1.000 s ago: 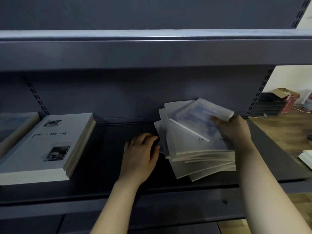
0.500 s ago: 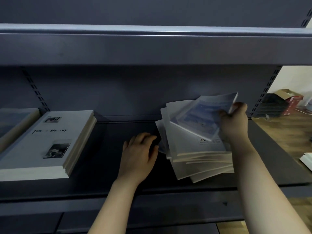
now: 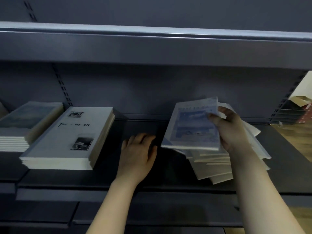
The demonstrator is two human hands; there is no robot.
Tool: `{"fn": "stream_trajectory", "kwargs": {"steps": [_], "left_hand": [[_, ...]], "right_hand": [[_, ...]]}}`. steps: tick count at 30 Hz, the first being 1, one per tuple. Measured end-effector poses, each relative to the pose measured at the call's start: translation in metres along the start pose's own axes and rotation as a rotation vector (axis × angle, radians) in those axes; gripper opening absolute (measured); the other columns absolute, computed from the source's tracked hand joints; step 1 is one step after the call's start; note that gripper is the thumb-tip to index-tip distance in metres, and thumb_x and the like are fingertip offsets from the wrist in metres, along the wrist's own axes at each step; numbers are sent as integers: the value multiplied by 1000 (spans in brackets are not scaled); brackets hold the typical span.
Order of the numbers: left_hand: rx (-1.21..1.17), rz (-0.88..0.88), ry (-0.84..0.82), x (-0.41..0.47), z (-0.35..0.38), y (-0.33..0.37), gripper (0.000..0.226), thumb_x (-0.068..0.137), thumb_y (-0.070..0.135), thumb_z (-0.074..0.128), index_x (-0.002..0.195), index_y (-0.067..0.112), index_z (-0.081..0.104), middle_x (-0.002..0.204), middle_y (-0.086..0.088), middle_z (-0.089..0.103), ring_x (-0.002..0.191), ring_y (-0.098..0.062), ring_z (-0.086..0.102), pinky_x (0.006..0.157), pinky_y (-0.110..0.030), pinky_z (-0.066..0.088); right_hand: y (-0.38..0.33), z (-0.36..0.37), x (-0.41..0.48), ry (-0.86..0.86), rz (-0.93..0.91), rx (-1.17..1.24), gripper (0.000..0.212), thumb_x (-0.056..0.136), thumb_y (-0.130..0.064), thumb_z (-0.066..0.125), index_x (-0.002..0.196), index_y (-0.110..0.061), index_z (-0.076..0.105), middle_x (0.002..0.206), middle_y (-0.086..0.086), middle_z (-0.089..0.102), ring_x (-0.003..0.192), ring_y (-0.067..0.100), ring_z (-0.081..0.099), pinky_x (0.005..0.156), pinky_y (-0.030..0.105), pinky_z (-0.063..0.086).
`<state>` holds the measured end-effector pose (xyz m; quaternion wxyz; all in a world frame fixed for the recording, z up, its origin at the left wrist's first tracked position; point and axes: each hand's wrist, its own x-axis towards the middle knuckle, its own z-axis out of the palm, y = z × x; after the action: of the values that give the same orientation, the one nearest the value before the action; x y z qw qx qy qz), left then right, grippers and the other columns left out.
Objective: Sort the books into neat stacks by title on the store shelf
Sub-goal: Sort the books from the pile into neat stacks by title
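Note:
My right hand grips a book with a blue picture cover and holds it lifted, tilted, over an untidy fanned pile of white books on the dark shelf. Palm down on the shelf rests my left hand, fingers relaxed, just left of that pile and holding nothing. Further left lies a neat stack with white covers and black lettering. At the far left sits another stack topped by a bluish cover.
The upper shelf board overhangs the books closely. A slotted upright runs down the back panel. Right of the shelf unit are a wooden floor and a cardboard box.
My right hand has lifted the blue-cover book off the messy pile and swung it leftward. The left hand stayed on the shelf. The view has shifted, showing more of the left stacks.

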<state>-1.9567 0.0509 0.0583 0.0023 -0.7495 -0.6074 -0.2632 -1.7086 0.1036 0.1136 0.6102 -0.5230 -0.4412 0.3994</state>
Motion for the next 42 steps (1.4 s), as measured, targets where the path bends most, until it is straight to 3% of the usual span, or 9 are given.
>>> {"fn": "stream_trajectory", "kwargs": {"steps": [2,6,9,11,15,19,31,42], "left_hand": [[-1,-15,3,-4,-7,-13,36,93,31,52,128,22,56,128,-3,56,114,-26,51,98,-41,34],[2,-25,59,-12,-25,-40,39,90,35,46,124,20,59,122,-4,60,108,-28,56,92,-44,45],[26,-16,78,-17,-40,-67,45,89,41,35,123,22,59,122,-3,60,108,-27,56,92,-42,41],[28,-14,82,-21,-51,-89,47,89,41,32,123,22,58,123,-2,59,110,-26,55,93,-40,38],[83,-2,127,-29,-74,-133,43,89,38,36,118,19,61,117,-3,61,105,-25,57,93,-39,40],[66,-31,158,-37,-97,-175,41,88,38,39,116,18,61,115,-4,62,102,-27,57,89,-42,46],[116,-89,136,-58,-131,-279,38,89,37,41,117,21,60,117,-1,62,102,-27,57,90,-40,40],[72,-140,106,-79,-134,-355,45,86,40,34,118,24,61,120,2,62,107,-24,57,87,-37,38]], "right_hand": [[2,16,-6,-38,-4,-9,13,93,-4,58,97,-13,67,88,8,72,73,20,72,58,30,57],[7,51,-17,-54,14,27,20,94,-11,60,113,-11,63,95,9,73,79,21,73,62,32,59],[11,83,-28,-62,-2,42,15,95,-9,58,109,-12,64,92,7,72,72,14,72,55,25,56],[14,107,-34,-84,17,63,14,96,-9,57,106,-14,65,94,8,73,76,19,72,59,29,56],[23,156,-44,-103,49,72,21,94,-13,60,115,-11,63,103,12,71,85,27,71,70,36,53],[28,203,-55,-116,71,109,27,95,-13,59,121,-9,60,109,14,69,93,31,69,68,36,53],[35,310,-83,-140,197,149,29,93,-18,62,121,-20,60,111,11,68,97,29,68,72,44,57],[49,392,-88,-159,211,113,33,98,-22,56,128,-8,54,114,15,66,94,27,68,65,34,57]]}}
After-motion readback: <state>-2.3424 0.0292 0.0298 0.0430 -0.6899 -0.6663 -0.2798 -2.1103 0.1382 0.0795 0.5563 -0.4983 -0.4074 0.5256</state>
